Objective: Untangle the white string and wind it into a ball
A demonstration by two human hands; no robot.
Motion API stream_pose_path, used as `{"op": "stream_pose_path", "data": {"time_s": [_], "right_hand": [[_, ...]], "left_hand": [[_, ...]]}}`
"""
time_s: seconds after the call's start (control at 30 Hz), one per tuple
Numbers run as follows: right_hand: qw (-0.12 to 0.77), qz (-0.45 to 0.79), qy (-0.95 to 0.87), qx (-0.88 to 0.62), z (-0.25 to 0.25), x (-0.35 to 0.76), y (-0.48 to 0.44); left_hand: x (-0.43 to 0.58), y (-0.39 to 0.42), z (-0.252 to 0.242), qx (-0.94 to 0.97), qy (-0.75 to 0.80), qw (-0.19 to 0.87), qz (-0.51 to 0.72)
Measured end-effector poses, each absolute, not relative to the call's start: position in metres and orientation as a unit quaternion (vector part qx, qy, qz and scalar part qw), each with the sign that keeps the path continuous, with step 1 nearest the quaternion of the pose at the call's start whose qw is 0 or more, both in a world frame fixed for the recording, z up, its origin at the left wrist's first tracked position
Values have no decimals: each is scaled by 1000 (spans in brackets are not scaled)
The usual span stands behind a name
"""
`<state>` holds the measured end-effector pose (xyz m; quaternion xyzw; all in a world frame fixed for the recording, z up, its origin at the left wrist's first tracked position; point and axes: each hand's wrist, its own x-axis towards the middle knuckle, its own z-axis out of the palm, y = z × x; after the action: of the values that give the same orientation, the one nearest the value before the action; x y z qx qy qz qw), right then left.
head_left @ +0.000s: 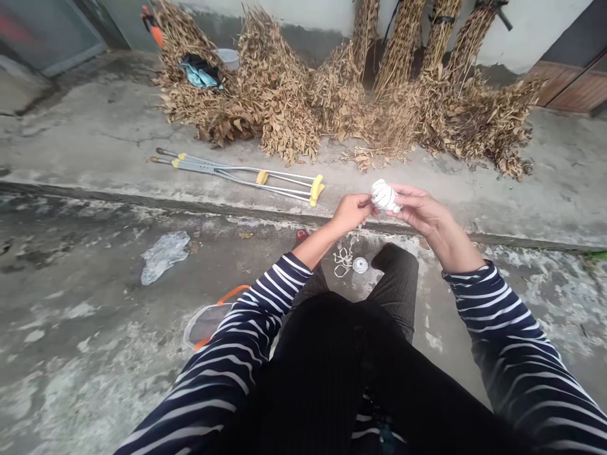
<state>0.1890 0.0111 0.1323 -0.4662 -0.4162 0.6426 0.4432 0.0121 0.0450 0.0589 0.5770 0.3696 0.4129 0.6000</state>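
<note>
Out in front of me is a white wound ball (383, 196) with thin dark lines across it, apparently rolled from cord or a narrow strip. My right hand (420, 208) holds it from the right between thumb and fingers. At its left side my left hand (353, 212) is closed in a pinch, touching the ball, seemingly on the white cord. Below the hands, the loose white cord (342, 260) hangs down and lies in loops on the ground between my feet. Beside those loops is a small round white disc (360, 265).
A pair of crutches (237, 174) lies on the raised concrete ledge (95, 136). Dried plant bundles (284, 95) lean on the wall behind. Crumpled clear plastic (165, 256) and an orange-edged bag (208, 322) lie to my left. The ledge's edge runs just beyond my feet.
</note>
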Motion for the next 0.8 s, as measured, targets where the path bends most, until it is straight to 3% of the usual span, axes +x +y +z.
{"op": "stream_pose_path", "data": {"time_s": [0.2,0.47,0.67,0.8], "right_hand": [[456,634,-441,-443,138,182,8],[486,571,-480,-456,143,169,14],[551,459,-527,-456,172,189,26],[555,459,-508,-473,173,204,34]], "left_hand": [[17,45,54,491,361,659,441],[39,64,48,429,397,654,479],[25,42,48,457,317,728,401],[3,27,58,487,267,733,393]]}}
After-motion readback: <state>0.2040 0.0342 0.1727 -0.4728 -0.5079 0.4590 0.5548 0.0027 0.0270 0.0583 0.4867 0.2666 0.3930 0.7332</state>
